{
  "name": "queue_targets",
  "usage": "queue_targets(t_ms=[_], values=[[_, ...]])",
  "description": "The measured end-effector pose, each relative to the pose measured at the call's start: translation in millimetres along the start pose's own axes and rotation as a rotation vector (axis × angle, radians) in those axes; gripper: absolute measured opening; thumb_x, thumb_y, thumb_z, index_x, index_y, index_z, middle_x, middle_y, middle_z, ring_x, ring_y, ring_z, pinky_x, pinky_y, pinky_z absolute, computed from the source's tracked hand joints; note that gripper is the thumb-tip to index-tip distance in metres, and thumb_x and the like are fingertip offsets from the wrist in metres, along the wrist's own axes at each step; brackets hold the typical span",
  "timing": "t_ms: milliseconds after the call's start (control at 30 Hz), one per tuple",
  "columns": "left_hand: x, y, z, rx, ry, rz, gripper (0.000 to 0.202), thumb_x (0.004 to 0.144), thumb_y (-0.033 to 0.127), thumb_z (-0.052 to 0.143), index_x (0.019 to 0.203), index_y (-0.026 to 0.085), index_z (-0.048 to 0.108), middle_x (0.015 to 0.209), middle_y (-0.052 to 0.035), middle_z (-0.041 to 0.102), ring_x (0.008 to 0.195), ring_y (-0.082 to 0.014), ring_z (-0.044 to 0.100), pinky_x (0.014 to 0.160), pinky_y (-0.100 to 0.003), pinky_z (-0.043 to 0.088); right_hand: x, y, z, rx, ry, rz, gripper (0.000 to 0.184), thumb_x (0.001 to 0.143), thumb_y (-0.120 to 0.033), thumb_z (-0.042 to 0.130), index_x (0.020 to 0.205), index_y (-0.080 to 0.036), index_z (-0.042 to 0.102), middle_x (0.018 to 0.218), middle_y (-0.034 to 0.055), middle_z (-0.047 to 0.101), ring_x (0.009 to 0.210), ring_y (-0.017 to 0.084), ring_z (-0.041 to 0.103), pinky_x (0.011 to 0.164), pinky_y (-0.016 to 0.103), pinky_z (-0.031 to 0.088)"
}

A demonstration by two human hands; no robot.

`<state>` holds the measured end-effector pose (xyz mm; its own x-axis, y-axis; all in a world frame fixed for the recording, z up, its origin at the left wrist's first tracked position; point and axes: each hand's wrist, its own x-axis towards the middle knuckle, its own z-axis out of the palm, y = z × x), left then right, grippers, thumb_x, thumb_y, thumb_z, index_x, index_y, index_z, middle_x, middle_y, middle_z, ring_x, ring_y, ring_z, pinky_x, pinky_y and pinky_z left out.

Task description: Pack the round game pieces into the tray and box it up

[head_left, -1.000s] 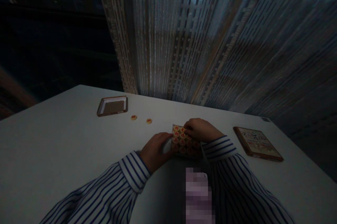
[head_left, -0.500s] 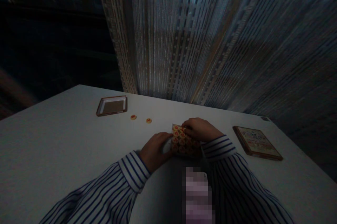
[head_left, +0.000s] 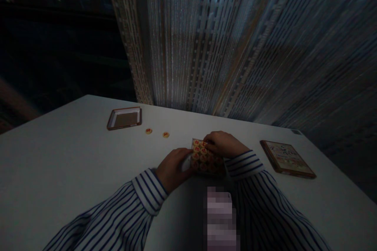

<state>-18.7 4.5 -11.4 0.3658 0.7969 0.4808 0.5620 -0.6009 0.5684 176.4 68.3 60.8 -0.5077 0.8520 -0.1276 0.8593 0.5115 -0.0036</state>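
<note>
A small tray (head_left: 203,158) packed with several round pale game pieces marked in red lies on the white table (head_left: 73,172) in front of me. My left hand (head_left: 172,168) grips the tray's left edge, fingers curled round it. My right hand (head_left: 224,144) rests over the tray's far right corner, fingertips pinched on a piece there. Both arms wear blue-and-white striped sleeves. Two loose round pieces (head_left: 149,130) (head_left: 165,134) lie on the table beyond my left hand.
An empty brown-rimmed box tray (head_left: 124,118) sits at the far left of the table. A brown-framed box lid with printed art (head_left: 287,158) lies to the right. A patterned curtain hangs behind the table. The room is dim.
Almost nothing has moved. My right fingertips have shifted slightly on the pieces at the tray's far corner; the left hand stays on the tray's edge.
</note>
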Motion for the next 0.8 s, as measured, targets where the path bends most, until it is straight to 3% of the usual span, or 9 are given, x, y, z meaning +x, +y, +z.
queue_targets(t_ms=[233,800], values=[[-0.2,-0.9,0.6,-0.002,-0.002,-0.018,0.044,0.068,0.021,0.065,0.111,0.018,0.054,0.104,-0.0099,0.063,0.096,-0.0225,0.058,0.083,-0.039,0.048,-0.8,-0.8,-3.0,0.017,-0.001,0.029,0.03,0.08,-0.03,0.046,0.104,-0.022,0.062,0.102,0.0065,0.066,0.093,0.021,0.058,0.074,0.027,0.041],[-1.9,-5.0,1.4,0.02,-0.063,-0.06,0.056,0.061,0.02,0.07,0.114,0.019,0.053,0.109,-0.0108,0.062,0.1,-0.0254,0.058,0.086,-0.042,0.047,-22.2,-8.6,-29.0,0.066,0.186,0.077,0.034,0.085,-0.034,0.042,0.11,-0.018,0.059,0.102,0.0072,0.065,0.09,0.018,0.059,0.076,0.027,0.041]])
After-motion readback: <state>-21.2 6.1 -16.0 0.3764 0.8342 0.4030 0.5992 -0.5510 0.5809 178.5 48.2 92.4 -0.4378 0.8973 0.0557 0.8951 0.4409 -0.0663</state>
